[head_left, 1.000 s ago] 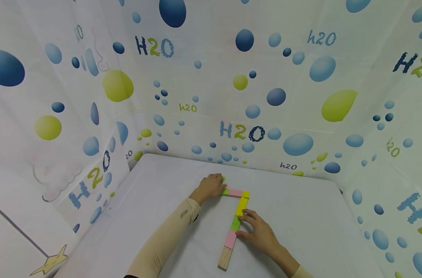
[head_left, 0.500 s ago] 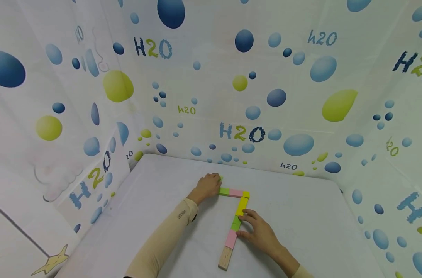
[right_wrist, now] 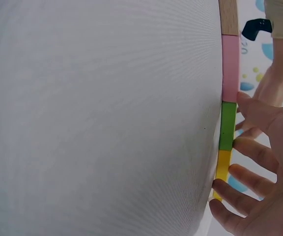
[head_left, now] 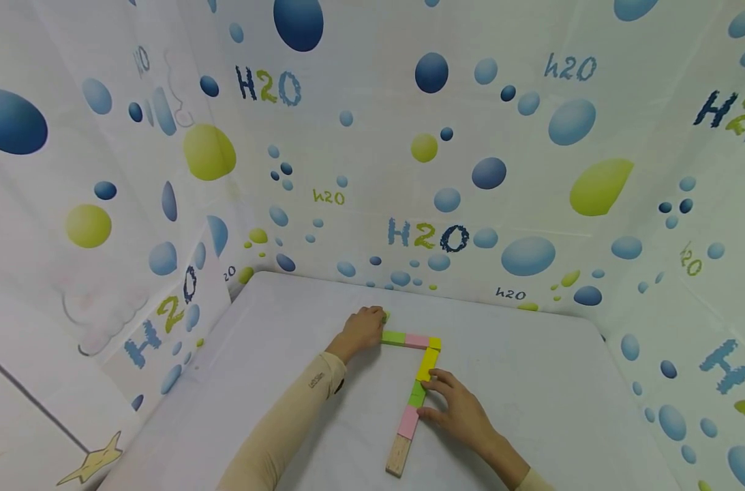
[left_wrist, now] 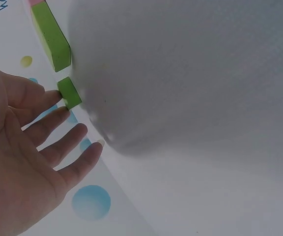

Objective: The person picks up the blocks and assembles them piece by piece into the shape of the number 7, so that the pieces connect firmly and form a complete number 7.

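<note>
My left hand (head_left: 364, 327) is at the far end of the table, where its fingers pinch a small green block (left_wrist: 69, 92). In the left wrist view that block sits just off the end of a longer green block (left_wrist: 53, 40). My right hand (head_left: 458, 412) lies along the right side of a row of blocks, fingers loosely bent and spread. Its thumb is at a pink block (right_wrist: 231, 69), and its other fingertips are at a green block (right_wrist: 227, 125) and a yellow block (right_wrist: 222, 164).
The row starts near me with a plain wooden block (head_left: 398, 455). It turns left at a small yellow block (head_left: 434, 344), followed by another pink block (head_left: 416, 340). Behind the white-covered table (head_left: 519, 368) hangs a curtain (head_left: 372, 157) printed with bubbles.
My left hand has shifted a little to the left with the small green block, uncovering more of the longer green block. My right hand and the row have stayed put.
</note>
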`<state>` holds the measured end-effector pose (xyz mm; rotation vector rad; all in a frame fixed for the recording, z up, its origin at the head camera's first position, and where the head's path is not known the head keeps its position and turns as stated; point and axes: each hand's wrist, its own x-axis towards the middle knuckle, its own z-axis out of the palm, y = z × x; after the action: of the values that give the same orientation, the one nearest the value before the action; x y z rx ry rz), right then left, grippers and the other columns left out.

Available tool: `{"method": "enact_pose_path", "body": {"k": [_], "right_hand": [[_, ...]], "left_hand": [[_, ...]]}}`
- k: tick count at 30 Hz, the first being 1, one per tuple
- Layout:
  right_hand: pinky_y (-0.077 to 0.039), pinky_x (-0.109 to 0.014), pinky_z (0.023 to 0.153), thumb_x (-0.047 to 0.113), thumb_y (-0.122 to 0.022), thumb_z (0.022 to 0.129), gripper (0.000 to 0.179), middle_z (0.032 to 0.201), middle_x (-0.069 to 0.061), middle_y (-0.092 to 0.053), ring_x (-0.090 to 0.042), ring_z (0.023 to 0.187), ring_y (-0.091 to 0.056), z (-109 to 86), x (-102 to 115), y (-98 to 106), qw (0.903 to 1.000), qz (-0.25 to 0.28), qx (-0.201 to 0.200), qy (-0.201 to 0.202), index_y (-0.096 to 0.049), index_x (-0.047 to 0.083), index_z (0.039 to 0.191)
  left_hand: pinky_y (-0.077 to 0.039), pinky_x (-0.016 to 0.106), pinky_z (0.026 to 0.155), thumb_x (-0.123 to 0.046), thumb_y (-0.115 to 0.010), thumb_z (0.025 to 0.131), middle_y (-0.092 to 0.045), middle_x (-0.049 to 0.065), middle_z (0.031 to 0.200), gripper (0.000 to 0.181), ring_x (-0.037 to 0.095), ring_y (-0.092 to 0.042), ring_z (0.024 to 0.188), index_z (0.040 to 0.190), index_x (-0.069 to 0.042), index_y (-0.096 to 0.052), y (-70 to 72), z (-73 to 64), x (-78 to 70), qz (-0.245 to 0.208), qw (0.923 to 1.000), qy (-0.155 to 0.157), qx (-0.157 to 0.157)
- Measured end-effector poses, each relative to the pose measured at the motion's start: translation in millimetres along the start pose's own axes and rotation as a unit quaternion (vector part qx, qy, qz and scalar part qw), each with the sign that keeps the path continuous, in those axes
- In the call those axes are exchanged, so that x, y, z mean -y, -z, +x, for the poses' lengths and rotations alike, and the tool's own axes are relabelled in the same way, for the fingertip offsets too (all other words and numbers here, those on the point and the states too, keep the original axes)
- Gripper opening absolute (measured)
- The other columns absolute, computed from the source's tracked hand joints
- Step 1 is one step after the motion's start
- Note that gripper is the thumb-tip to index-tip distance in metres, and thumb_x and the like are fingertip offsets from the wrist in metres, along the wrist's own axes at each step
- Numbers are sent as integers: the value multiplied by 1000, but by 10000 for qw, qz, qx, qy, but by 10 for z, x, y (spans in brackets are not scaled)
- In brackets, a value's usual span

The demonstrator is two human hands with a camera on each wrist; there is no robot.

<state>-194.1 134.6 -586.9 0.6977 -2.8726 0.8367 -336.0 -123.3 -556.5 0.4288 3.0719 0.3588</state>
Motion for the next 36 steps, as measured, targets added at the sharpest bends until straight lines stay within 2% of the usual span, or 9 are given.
{"method": "enact_pose_path", "body": {"k": [12,28,36], "right_hand": [[-54,-52,102,46,-87,82,56,148,-6,-57,-32,133,-59,11,-11,-2,9999,12,79,-74,-74,17,128],[-54,-52,102,46,-86,82,56,148,-6,-56,-32,133,-59,17,-12,-5,9999,19,100,-89,-74,17,128],[-54,-51,102,46,-87,81,56,148,-5,-56,-32,133,-59,15,-2,-10,9999,3,75,-115,-74,18,129]], "left_hand": [[-53,53,102,-15,-46,106,-54,11,152,40,35,-53,137,143,-8,-61,29,-104,62,-37,9999,-113,-1],[-53,53,98,-12,-51,105,-56,11,149,38,35,-54,134,139,-7,-64,71,-244,63,-134,9998,-105,-122],[-54,53,98,-11,-54,102,-56,10,149,39,35,-54,133,140,-8,-64,-24,-240,123,-85,9997,-100,-203]]}}
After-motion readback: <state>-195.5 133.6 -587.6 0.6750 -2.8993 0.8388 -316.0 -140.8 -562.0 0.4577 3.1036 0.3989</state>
